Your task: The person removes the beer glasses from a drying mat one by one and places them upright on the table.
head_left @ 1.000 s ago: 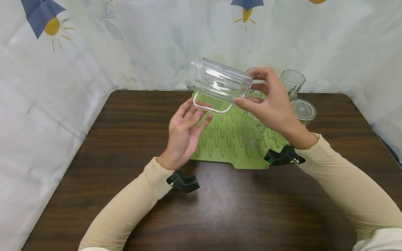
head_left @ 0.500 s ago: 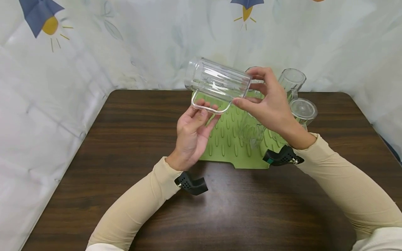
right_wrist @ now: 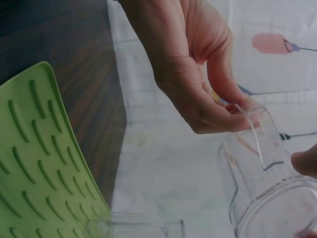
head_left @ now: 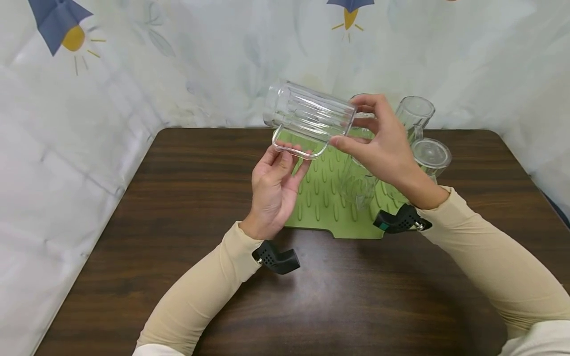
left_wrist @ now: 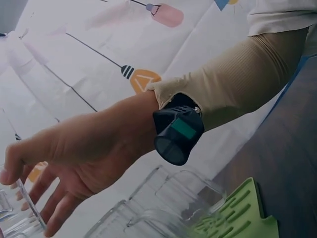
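Dk tbl (head_left: 178, 207); L hand (head_left: 277, 187), R hand (head_left: 386, 141) hold clear mug (head_left: 309, 110) sideways.

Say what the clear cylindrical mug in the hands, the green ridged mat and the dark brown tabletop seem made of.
Clear cylindrical mug: glass or hard clear plastic, glossy; transparent walls with pale highlights fit both.
Green ridged mat: probably silicone or rubber, fairly matte; uniform colour and raised ridges suggest it.
Dark brown tabletop: wood or printed laminate, slightly glossy; streaked grain, soft reflection.
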{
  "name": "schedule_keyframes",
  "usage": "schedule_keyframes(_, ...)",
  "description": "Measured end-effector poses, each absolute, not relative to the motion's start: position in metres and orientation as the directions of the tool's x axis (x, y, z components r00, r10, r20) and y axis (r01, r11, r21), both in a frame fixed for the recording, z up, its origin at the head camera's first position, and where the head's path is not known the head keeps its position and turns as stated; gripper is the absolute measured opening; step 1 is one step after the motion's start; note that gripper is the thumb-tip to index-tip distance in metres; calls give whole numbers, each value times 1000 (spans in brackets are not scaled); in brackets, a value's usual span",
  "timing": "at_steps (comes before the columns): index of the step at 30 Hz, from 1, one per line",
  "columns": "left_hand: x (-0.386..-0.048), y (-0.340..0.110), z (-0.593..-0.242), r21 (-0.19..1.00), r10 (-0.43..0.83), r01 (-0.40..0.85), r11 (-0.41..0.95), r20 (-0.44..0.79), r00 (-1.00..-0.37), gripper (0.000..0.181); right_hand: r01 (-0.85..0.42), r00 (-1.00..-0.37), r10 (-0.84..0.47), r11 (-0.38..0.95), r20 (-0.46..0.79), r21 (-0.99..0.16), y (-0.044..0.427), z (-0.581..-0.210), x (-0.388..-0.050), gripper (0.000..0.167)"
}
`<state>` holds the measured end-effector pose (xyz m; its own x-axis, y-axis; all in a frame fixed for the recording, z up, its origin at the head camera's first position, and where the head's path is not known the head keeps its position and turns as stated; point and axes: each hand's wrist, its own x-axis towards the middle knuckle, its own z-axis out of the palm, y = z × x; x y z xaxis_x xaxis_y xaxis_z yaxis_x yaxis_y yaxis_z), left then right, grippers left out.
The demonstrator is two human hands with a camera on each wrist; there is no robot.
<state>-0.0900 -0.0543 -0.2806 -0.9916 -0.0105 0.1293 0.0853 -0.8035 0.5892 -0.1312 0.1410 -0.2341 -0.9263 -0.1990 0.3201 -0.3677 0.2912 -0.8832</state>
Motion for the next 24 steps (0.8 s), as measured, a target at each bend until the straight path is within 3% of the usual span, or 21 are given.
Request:
schedule_keyframes(10,-94,-43,-279,553,-88,137,-822,115,-989,25,-325,-941,-205,319,270,-890,142,-229,-135,63)
schedule_keyframes(17,-95,-49,-284,558,-110,153,-816,111,-988,26,-279,-947,-271,431,172,-858,146,-225,-136,73)
schedule_keyframes(24,-98,-56,-290,572,-113,156,-805,110,-988,25,-276,-948,-278,476,155,-835,159,-223,-135,68)
